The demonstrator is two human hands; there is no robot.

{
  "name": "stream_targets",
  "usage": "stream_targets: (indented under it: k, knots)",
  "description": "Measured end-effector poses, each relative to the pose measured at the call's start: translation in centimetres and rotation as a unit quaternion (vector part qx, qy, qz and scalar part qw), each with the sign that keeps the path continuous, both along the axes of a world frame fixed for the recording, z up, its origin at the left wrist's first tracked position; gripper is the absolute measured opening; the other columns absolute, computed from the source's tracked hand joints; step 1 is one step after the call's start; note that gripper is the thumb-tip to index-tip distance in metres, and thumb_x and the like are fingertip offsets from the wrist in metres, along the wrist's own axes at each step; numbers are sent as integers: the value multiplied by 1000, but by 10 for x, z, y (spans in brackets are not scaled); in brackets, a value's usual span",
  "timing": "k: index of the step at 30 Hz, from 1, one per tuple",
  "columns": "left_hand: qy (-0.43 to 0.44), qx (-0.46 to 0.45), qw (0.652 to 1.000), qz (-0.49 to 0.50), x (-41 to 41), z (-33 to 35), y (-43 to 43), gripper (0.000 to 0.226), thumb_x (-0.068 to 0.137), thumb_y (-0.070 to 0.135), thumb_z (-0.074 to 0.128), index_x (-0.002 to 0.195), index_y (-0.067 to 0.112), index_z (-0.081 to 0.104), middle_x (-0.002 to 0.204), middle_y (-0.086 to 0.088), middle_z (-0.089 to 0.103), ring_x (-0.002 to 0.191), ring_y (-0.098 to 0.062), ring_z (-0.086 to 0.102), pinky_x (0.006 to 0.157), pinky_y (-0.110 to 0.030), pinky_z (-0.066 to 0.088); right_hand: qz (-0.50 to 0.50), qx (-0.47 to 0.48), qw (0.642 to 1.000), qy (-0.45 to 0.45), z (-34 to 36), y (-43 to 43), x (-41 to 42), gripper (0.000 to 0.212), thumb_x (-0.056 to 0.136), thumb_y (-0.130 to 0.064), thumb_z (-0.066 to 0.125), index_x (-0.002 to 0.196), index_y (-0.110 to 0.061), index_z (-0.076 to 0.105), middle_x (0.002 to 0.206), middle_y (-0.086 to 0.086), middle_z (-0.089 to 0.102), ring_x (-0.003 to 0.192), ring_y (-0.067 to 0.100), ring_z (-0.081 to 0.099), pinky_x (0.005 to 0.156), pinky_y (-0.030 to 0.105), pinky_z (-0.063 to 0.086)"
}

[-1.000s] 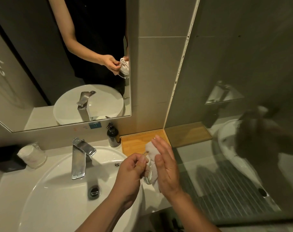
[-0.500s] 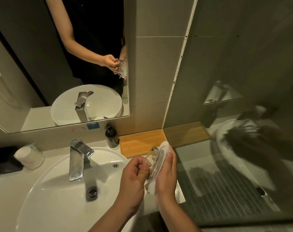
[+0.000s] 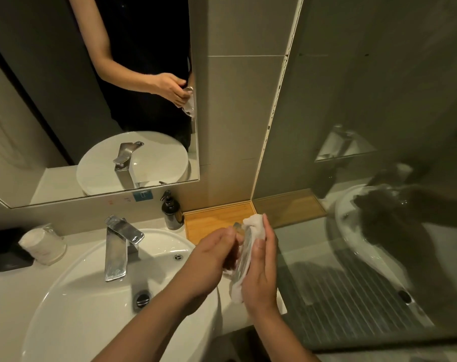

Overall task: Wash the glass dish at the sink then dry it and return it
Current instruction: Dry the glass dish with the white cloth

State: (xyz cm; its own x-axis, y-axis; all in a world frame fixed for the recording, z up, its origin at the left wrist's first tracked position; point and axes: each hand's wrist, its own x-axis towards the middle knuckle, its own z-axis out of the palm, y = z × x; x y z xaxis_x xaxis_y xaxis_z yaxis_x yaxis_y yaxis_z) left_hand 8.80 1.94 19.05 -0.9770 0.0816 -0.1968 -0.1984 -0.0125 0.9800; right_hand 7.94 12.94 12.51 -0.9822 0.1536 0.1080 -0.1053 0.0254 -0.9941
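Note:
A small clear glass dish (image 3: pixel 242 253) stands on edge between my two hands, over the right rim of the white sink (image 3: pixel 91 304). My left hand (image 3: pixel 209 265) grips the dish from the left side with curled fingers. My right hand (image 3: pixel 260 273) presses a white cloth (image 3: pixel 253 223) against the dish's right face; the cloth sticks out above my fingers and below my palm. Most of the dish is hidden by the hands and cloth.
A chrome faucet (image 3: pixel 120 246) stands at the back of the sink. A dark pump bottle (image 3: pixel 172 211) and a wooden tray (image 3: pixel 217 218) sit behind my hands. Wrapped cups (image 3: pixel 43 244) and a black box (image 3: pixel 5 253) stand at the left. A glass shower wall (image 3: pixel 366 178) closes the right side.
Both hands stayed at the sink's right rim. The dish turned more on edge between them, and the cloth slid along its right face under my right hand.

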Motion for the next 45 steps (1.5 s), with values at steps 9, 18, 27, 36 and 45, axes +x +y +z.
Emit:
stream_targets:
  k: [9, 18, 27, 36, 45]
  knots:
    - [79, -89, 990, 76, 10, -12, 15, 34, 105, 28, 43, 73, 22, 55, 62, 15, 55, 63, -6, 49, 65, -28, 43, 12, 8, 999, 46, 2, 2, -4, 43, 100, -65, 30, 141, -59, 40, 153, -13, 45, 141, 10, 45, 115, 39, 43]
    - [78, -75, 994, -27, 11, -15, 8, 26, 100, 42, 48, 86, 23, 59, 75, 21, 60, 75, -1, 55, 74, -17, 45, 1, -50, 998, -35, -4, 7, -14, 41, 99, -57, 33, 138, -55, 46, 142, -11, 56, 129, 13, 58, 108, 52, 50]
    - [14, -81, 989, 125, -12, -3, 22, 44, 107, 34, 36, 65, 29, 49, 57, 17, 52, 64, -7, 47, 66, -27, 40, -36, 137, 972, 185, -12, 3, -21, 48, 110, -39, 24, 148, -15, 40, 157, 13, 38, 147, 15, 36, 115, 18, 31]
    - [70, -111, 981, 145, 3, -26, 28, 36, 102, 35, 38, 71, 23, 49, 61, 16, 55, 61, 4, 52, 57, -9, 42, -14, -54, 998, -34, -8, -7, -11, 36, 100, -61, 30, 133, -64, 43, 144, -14, 52, 128, 7, 56, 107, 43, 51]
    - [119, -118, 982, 86, 8, -46, 21, 24, 96, 44, 39, 76, 37, 51, 68, 24, 58, 67, -1, 54, 63, -17, 46, 8, -188, 951, -246, -6, -1, -18, 43, 101, -60, 38, 137, -43, 55, 132, 5, 67, 115, 25, 69, 89, 45, 61]
